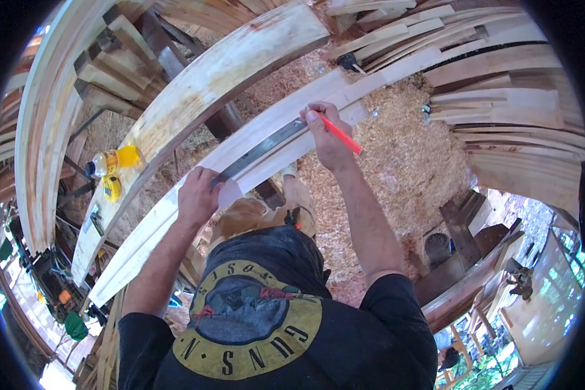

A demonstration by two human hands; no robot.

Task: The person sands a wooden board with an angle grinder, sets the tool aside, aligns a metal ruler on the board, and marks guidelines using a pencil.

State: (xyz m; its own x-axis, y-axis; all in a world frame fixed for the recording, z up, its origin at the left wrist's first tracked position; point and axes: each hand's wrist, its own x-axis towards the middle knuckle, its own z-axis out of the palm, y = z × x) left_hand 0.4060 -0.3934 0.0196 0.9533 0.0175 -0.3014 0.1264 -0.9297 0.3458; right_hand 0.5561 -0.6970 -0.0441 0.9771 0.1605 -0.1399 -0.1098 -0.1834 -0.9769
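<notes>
A long metal ruler [264, 151] lies along a pale wooden board [318, 96] in front of me. My left hand [198, 196] is closed at the ruler's lower end, its fingers curled over the ruler and the wood's edge. My right hand [330, 138] grips a bright orange-red carpenter's pencil [339, 134] near the ruler's upper end. The pencil's far end points down and right, while its tip is hidden by the fingers. A narrower wooden strip [286, 153] sits beside the ruler, on the side nearer my body.
Behind the board, a thick curved beam [240, 55] carries a bottle of yellow liquid [116, 160] and a yellow tape measure [112, 189]. Stacked planks [500, 107] stand at the right. Wood shavings [396, 162] cover the ground. Another person [447, 354] is partly visible at lower right.
</notes>
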